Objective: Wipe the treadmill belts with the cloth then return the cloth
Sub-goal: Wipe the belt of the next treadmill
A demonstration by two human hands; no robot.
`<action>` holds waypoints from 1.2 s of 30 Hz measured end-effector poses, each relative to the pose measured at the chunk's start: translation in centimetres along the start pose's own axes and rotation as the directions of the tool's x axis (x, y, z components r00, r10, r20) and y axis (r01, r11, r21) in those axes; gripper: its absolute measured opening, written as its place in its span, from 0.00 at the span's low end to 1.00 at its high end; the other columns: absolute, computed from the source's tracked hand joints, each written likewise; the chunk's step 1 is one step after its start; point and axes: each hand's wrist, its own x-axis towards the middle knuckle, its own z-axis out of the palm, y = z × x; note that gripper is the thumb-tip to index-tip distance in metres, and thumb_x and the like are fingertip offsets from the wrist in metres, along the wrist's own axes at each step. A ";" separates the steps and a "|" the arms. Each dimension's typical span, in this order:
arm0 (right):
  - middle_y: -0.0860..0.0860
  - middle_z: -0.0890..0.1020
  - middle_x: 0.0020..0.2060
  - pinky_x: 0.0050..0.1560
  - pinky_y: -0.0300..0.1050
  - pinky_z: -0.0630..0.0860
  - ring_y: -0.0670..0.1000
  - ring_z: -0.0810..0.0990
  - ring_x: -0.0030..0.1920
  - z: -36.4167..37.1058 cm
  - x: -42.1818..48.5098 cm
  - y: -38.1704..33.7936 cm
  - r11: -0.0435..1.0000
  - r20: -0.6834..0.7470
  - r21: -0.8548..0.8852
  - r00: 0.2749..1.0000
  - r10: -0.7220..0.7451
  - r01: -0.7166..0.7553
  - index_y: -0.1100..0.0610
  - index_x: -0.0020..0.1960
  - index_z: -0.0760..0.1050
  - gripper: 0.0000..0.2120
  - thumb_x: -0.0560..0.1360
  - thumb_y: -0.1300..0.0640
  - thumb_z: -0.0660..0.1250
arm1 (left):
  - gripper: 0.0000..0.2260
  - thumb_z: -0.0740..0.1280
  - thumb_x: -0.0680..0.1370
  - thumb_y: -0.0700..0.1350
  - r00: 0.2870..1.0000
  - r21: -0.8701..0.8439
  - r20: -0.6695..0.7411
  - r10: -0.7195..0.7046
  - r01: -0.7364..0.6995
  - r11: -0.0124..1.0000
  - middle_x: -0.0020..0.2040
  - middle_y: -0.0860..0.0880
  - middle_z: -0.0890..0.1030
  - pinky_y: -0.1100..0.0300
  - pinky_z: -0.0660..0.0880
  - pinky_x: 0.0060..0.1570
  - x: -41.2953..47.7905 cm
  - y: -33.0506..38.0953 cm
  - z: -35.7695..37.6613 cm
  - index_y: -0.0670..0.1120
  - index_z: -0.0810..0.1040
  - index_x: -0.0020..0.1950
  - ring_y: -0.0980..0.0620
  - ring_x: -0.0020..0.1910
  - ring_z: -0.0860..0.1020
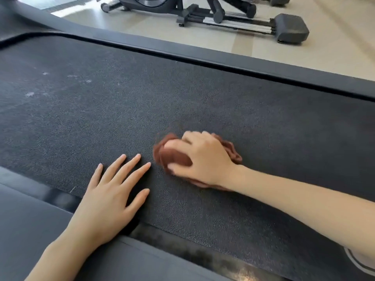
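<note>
Right hand (205, 157) grips the bunched cloth (174, 157) centre-right, pressed on the belt (142, 88). Left hand (109, 195) lies flat, fingers spread, lower centre. Risks I see: the wad covers little and could miss the pale specks (30, 94) upper left. The belt may roll under the leaning palm.

One dark treadmill belt (142, 98) with two side rails: one far rail (223, 55), one near rail (30, 220). On the belt are two hands, a left hand (105, 201) and a right hand (205, 159), and one brown cloth (174, 157). At least one exercise machine (223, 15) stands beyond the belt's far edge.
</note>
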 end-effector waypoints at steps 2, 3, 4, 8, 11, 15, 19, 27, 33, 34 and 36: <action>0.51 0.77 0.41 0.44 0.47 0.71 0.53 0.77 0.42 -1.1 -2.2 0.6 0.993 0.065 0.055 0.992 -0.108 0.104 0.47 0.58 0.77 0.22 0.70 0.37 0.62 | 0.28 0.44 0.73 0.64 1.000 -0.004 0.003 0.011 -0.011 1.000 0.74 0.59 0.56 0.46 0.49 0.73 -0.1 -0.2 0.0 0.61 0.56 0.73 0.53 0.75 0.52; 0.51 0.77 0.42 0.45 0.47 0.72 0.53 0.77 0.42 -1.7 -2.8 1.9 0.994 0.089 0.058 0.992 -0.094 0.089 0.46 0.59 0.77 0.22 0.71 0.37 0.61 | 0.28 0.44 0.73 0.64 1.000 -0.012 -0.002 0.010 -0.010 1.000 0.74 0.60 0.56 0.46 0.49 0.73 -0.1 -0.2 0.0 0.61 0.57 0.73 0.54 0.75 0.51; 0.51 0.78 0.42 0.45 0.47 0.73 0.53 0.78 0.42 -2.3 -3.1 3.6 0.998 0.092 0.044 0.995 -0.041 0.037 0.46 0.60 0.77 0.23 0.71 0.36 0.61 | 0.28 0.44 0.74 0.64 1.000 -0.017 -0.008 0.009 -0.009 1.000 0.74 0.60 0.56 0.46 0.49 0.73 -0.2 -0.2 0.1 0.61 0.58 0.73 0.54 0.75 0.52; 0.50 0.77 0.44 0.44 0.45 0.70 0.56 0.79 0.48 -4.4 -3.7 13.0 0.943 -0.002 -0.084 0.947 0.322 -0.321 0.41 0.63 0.73 0.21 0.73 0.35 0.62 | 0.27 0.46 0.74 0.63 1.000 -0.023 -0.029 0.007 -0.008 1.000 0.74 0.59 0.59 0.46 0.51 0.73 -0.1 0.0 0.1 0.60 0.61 0.72 0.53 0.75 0.54; 0.54 0.79 0.50 0.46 0.50 0.72 0.60 0.78 0.53 -4.5 -2.8 18.0 0.814 -0.099 -0.171 0.832 0.546 -0.555 0.42 0.63 0.71 0.21 0.74 0.35 0.60 | 0.26 0.48 0.74 0.62 0.999 -0.036 -0.053 0.001 -0.003 0.999 0.73 0.58 0.63 0.45 0.54 0.72 0.2 -0.1 0.1 0.60 0.65 0.71 0.52 0.74 0.58; 0.59 0.79 0.51 0.50 0.53 0.72 0.62 0.77 0.53 -2.1 0.4 17.5 0.789 -0.170 -0.232 0.822 0.543 -0.569 0.47 0.62 0.73 0.22 0.74 0.36 0.60 | 0.25 0.50 0.74 0.61 0.997 -0.046 -0.071 0.006 -0.010 0.999 0.71 0.56 0.66 0.43 0.56 0.70 0.2 0.1 0.0 0.58 0.68 0.69 0.50 0.73 0.61; 0.56 0.79 0.50 0.51 0.50 0.70 0.60 0.77 0.54 -0.4 3.1 13.5 0.836 -0.126 -0.171 0.853 0.507 -0.522 0.45 0.61 0.73 0.20 0.74 0.36 0.60 | 0.26 0.49 0.74 0.61 0.999 -0.029 -0.051 0.004 -0.005 1.000 0.72 0.57 0.65 0.43 0.56 0.71 0.3 0.3 -0.1 0.58 0.67 0.70 0.51 0.73 0.60; 0.52 0.77 0.43 0.45 0.45 0.67 0.53 0.76 0.44 1.6 2.8 3.0 0.999 0.011 0.037 1.000 0.004 -0.004 0.46 0.60 0.76 0.21 0.71 0.38 0.66 | 0.26 0.47 0.74 0.62 1.000 -0.032 -0.014 0.001 -0.002 0.999 0.73 0.58 0.61 0.45 0.53 0.72 -0.2 0.5 -0.5 0.60 0.61 0.71 0.52 0.74 0.56; 0.53 0.78 0.46 0.42 0.43 0.69 0.56 0.79 0.48 -0.5 4.0 12.5 0.972 -0.001 -0.048 0.973 0.229 -0.229 0.45 0.64 0.72 0.22 0.74 0.36 0.62 | 0.27 0.43 0.73 0.64 0.999 -0.040 -0.024 -0.028 0.027 0.999 0.74 0.62 0.54 0.51 0.46 0.74 -0.2 0.3 -0.1 0.63 0.56 0.72 0.57 0.75 0.50; 0.54 0.79 0.50 0.44 0.46 0.71 0.58 0.78 0.51 -0.3 5.1 14.3 0.918 -0.030 -0.112 0.925 0.379 -0.380 0.45 0.65 0.71 0.23 0.74 0.35 0.60 | 0.27 0.43 0.73 0.64 0.999 -0.037 -0.027 -0.033 0.032 0.999 0.74 0.63 0.54 0.52 0.46 0.74 -0.2 0.3 -0.1 0.64 0.56 0.72 0.58 0.75 0.49; 0.59 0.77 0.56 0.52 0.52 0.71 0.62 0.76 0.57 0.4 7.5 15.8 0.770 -0.074 -0.178 0.788 0.611 -0.613 0.48 0.66 0.69 0.25 0.76 0.35 0.57 | 0.26 0.44 0.73 0.64 0.999 -0.041 -0.035 -0.037 0.035 0.999 0.73 0.63 0.55 0.52 0.46 0.74 -0.1 0.3 -0.1 0.64 0.57 0.71 0.58 0.75 0.50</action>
